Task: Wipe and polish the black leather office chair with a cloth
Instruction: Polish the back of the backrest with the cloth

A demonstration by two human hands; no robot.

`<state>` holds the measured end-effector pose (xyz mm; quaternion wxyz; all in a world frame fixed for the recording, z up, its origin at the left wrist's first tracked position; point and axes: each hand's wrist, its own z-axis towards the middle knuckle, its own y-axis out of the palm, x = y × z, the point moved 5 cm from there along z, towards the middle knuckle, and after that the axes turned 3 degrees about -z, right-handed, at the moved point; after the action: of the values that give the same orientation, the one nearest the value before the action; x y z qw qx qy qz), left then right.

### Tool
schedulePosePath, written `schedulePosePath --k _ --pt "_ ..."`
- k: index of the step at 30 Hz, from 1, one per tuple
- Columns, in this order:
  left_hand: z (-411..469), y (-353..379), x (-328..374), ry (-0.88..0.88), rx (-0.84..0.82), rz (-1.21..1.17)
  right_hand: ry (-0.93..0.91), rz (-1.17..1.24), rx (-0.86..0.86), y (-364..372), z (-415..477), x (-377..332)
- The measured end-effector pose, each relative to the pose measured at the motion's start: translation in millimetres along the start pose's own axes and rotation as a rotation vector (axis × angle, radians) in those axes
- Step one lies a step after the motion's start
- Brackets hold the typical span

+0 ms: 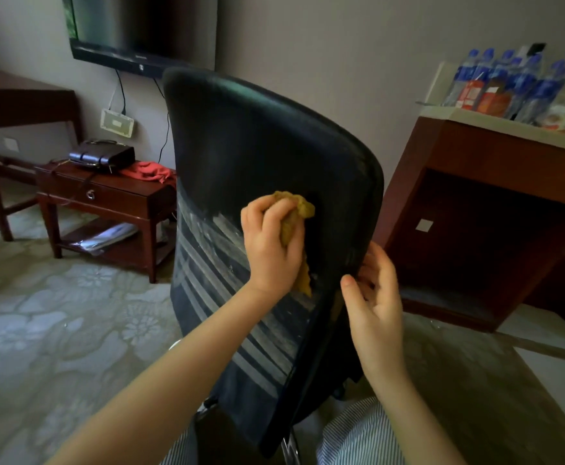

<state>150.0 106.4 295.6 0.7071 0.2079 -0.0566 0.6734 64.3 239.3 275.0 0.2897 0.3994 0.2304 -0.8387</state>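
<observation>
The black office chair [247, 152] stands with its backrest towards me, filling the middle of the view. Its lower half shows pale dusty stripes. My left hand [271, 246] grips a crumpled mustard-yellow cloth [299, 209] and presses it against the backrest near the middle. My right hand [373, 303] holds the backrest's right edge, thumb on the near side and fingers curled round behind it.
A low dark wooden table [106, 196] with a black bag [101, 155] and a red cloth [148, 172] stands at the left under a wall television [140, 31]. A wooden desk [495, 203] with several water bottles [509, 85] is at the right. Patterned carpet covers the floor.
</observation>
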Motion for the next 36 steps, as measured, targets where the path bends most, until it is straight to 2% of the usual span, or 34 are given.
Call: schedulePosePath --k 6,9,14,20,23,30,36 --pt "-39.2 -16.7 -44.3 -0.443 0.077 0.026 -0.004 -0.066 -0.009 -3.1 0.1 3.8" --pt "-69.0 -16.0 -34.3 -0.599 0.131 0.009 -0.010 -0.067 0.008 -0.6 0.0 5.0" --pt "-83.7 -4.9 7.4 -0.618 0.135 -0.034 -0.013 -0.056 0.030 2.5 1.2 5.9" --pt "-28.8 -0.1 40.2 -0.392 0.152 -0.093 -0.009 -0.041 0.004 7.6 3.8 6.5" --pt "-22.4 -7.6 27.3 -0.396 0.207 -0.096 -0.038 -0.045 0.015 15.7 3.7 3.8" --pt "-89.4 -32.5 -35.0 -0.771 0.224 -0.004 -0.088 -0.028 0.047 36.3 2.9 3.2" --pt "-162.8 -52.2 -48.1 -1.116 0.238 0.142 -0.140 -0.076 0.066 49.6 3.2 6.1"
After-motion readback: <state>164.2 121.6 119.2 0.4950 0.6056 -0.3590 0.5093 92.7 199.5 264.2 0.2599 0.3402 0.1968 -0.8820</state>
